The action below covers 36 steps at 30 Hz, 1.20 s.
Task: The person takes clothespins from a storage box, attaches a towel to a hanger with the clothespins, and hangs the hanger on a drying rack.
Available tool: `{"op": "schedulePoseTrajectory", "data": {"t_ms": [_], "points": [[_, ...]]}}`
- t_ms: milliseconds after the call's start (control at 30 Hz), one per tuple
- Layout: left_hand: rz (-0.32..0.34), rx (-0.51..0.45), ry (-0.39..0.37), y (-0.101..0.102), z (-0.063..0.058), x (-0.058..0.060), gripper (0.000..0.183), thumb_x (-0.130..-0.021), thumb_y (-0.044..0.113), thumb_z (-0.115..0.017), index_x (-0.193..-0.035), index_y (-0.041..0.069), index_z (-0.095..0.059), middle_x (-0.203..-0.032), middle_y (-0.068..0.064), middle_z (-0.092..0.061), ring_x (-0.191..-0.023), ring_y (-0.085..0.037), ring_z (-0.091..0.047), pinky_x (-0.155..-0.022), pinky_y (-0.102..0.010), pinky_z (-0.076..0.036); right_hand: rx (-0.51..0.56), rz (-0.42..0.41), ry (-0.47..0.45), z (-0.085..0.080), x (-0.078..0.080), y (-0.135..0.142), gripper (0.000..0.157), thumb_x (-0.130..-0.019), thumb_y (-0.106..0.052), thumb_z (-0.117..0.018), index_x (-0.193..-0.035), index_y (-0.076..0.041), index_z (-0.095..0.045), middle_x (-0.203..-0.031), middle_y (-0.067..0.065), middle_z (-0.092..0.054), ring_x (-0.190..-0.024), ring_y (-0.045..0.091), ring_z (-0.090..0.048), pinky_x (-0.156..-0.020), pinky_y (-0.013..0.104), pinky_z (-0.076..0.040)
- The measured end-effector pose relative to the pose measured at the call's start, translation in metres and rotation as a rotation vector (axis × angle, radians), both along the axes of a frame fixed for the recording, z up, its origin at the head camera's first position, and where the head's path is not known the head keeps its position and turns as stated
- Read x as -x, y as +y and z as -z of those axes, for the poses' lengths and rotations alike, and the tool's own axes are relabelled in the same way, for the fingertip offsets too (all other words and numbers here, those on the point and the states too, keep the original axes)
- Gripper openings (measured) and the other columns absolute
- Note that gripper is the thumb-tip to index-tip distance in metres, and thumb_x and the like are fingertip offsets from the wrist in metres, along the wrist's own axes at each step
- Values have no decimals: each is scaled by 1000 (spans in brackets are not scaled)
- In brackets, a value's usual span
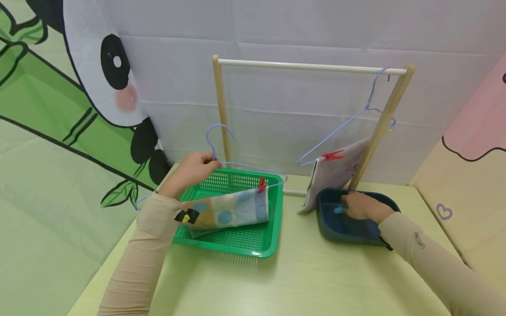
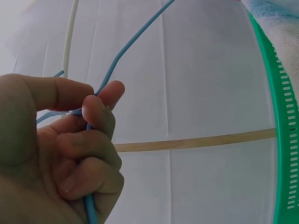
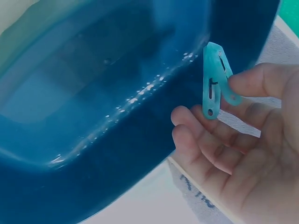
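Observation:
My left hand [image 1: 191, 172] grips a blue wire hanger [image 1: 253, 166] just below its hook, over the green basket [image 1: 275, 228]. The left wrist view shows the fingers curled round the wire. From this hanger hangs a towel with orange and blue patches [image 1: 237, 210], pinned at its right end by a red clothespin [image 1: 262, 185]; my forearm covers its left end. Inside the dark blue basin [image 1: 332, 235], my right hand [image 1: 361, 206] pinches a teal clothespin [image 3: 212, 81] between thumb and fingers. Around it, the basin floor looks bare in the right wrist view.
A rack with wooden posts [image 1: 222, 105] and a white rail [image 1: 308, 66] stands behind. On its right end hangs another blue hanger [image 1: 336, 130], with a greyish towel [image 1: 336, 173] held by a red clothespin [image 1: 333, 155]. Cloth walls close the back and both sides.

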<state>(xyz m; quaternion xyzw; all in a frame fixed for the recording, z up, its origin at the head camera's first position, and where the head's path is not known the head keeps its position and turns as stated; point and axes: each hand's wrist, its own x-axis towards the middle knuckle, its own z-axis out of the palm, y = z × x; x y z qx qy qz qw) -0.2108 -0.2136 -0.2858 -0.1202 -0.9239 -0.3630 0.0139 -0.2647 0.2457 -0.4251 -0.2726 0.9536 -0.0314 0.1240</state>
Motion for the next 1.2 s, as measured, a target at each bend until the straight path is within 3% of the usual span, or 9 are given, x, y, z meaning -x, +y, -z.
{"op": "schedulePoseTrajectory", "data": {"t_ms": [100,200,433,767,1000,1200], "points": [[6,-1,-7,-2,-2,-1,28,-98,19,-44,-82,7,-64,-84,-11,-65,-51,-16,-30,-52,-30,-29,18,-7,27,-3,-4,-1,19,-91,-13,-59,-104,0,-63,-94,14,-56,-88,32,-57,-76,47,-47],[16,-9,-16,-3,-4,-2,31,-99,20,-42,-78,6,-60,-106,-12,-66,-51,-17,-31,-53,-31,-31,39,-12,48,-7,-6,-3,20,-90,-13,-58,-104,1,-63,-95,15,-56,-89,31,-57,-76,48,-47],[8,-23,-41,-4,-4,-2,35,-102,26,-41,-76,6,-53,-77,-9,-56,-55,-20,-34,-56,-33,-33,89,6,74,-13,-12,-5,26,-90,-12,-57,-108,5,-63,-110,22,-56,-96,36,-57,-80,50,-46],[-30,-78,-53,-7,-8,-2,35,-103,28,-41,-80,5,-54,-108,-8,-62,-56,-20,-32,-57,-32,-34,177,25,116,-19,-18,-10,27,-88,-10,-60,-109,7,-60,-107,18,-56,-92,31,-57,-79,48,-46],[-31,-93,-22,-7,-18,-3,33,-103,29,-41,-92,5,-61,-100,-11,-60,-59,-20,-31,-57,-32,-31,223,33,147,-20,-21,-14,28,-86,-9,-61,-108,8,-59,-101,15,-57,-85,26,-57,-76,46,-47],[-59,-105,8,-4,-26,-3,33,-102,27,-41,-91,5,-62,-101,-10,-62,-67,-24,-37,-62,-34,-31,224,20,165,-18,-22,-16,28,-86,-10,-63,-107,7,-60,-102,15,-58,-85,25,-58,-76,45,-48]]}}
